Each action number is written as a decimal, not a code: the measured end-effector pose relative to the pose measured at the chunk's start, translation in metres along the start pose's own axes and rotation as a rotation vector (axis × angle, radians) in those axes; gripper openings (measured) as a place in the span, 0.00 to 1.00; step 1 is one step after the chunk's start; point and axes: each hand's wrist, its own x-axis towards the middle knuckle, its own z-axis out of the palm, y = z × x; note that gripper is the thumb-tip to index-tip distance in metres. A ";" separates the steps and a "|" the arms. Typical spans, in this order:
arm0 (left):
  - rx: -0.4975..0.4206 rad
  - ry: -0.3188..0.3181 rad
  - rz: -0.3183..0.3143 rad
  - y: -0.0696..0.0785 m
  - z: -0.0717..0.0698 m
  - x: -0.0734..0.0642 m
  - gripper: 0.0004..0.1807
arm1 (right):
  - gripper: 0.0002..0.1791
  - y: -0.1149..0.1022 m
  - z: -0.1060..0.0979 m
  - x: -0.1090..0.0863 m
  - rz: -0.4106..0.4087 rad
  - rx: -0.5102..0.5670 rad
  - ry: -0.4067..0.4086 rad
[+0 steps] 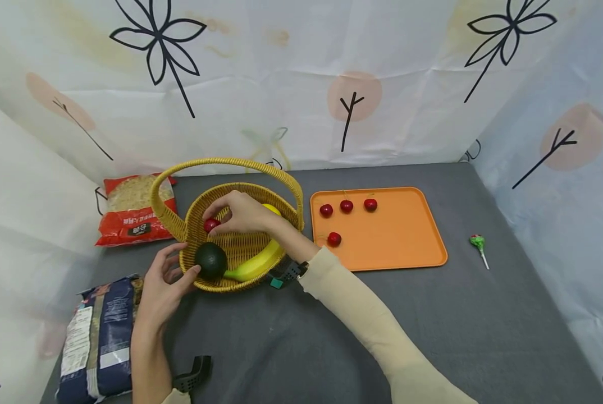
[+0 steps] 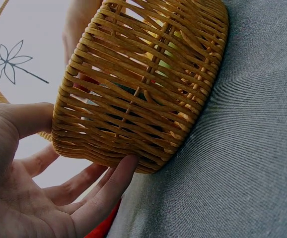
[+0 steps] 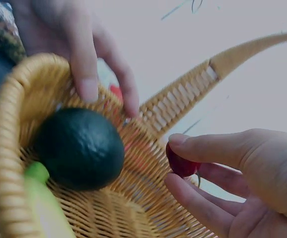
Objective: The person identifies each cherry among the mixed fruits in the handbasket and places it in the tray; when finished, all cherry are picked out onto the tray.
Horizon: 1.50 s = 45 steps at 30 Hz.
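Observation:
A yellow wicker basket [image 1: 238, 189] with a tall handle stands left of centre. Inside it lie a dark green avocado [image 3: 81, 148] and a banana [image 1: 256, 265]. My right hand [image 1: 243, 213] reaches over the basket and pinches a red cherry [image 3: 182, 161] between thumb and fingertips, above the basket's woven inside. At the near left side of the basket, my left hand [image 1: 165, 283] holds the rim, its thumb beside the avocado and its other fingers along the outer wall, as the left wrist view shows.
To the right, an orange tray [image 1: 392, 235] bears several cherries [image 1: 346, 206]. A green lollipop [image 1: 477, 242] lies farther right. Left of the basket are a red food bag [image 1: 140, 216] and a dark blue packet [image 1: 114, 325]. White patterned cloth surrounds the grey table [image 1: 301, 348].

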 end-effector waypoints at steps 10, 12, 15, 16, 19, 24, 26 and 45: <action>0.003 -0.001 0.006 0.001 0.000 0.000 0.37 | 0.20 -0.021 -0.008 -0.070 -0.083 0.015 0.019; 0.005 0.001 0.006 0.001 0.000 0.000 0.37 | 0.20 -0.023 -0.011 -0.087 -0.109 0.029 0.023; 0.006 0.003 0.009 0.000 0.000 -0.001 0.37 | 0.19 -0.022 -0.015 -0.113 -0.152 0.053 0.035; 0.007 0.004 0.009 0.000 0.000 -0.001 0.37 | 0.19 -0.021 -0.016 -0.122 -0.163 0.066 0.042; 0.005 0.004 0.009 0.000 -0.001 -0.001 0.36 | 0.18 -0.019 -0.022 -0.148 -0.196 0.089 0.056; 0.013 0.005 0.002 0.001 -0.001 -0.001 0.36 | 0.18 -0.010 -0.037 -0.186 -0.201 0.071 0.093; 0.012 0.003 0.001 0.001 -0.001 -0.002 0.36 | 0.19 -0.003 -0.046 -0.200 -0.184 0.037 0.128; 0.006 -0.003 -0.002 0.000 0.000 -0.001 0.37 | 0.19 0.119 -0.081 -0.254 0.214 -0.160 0.303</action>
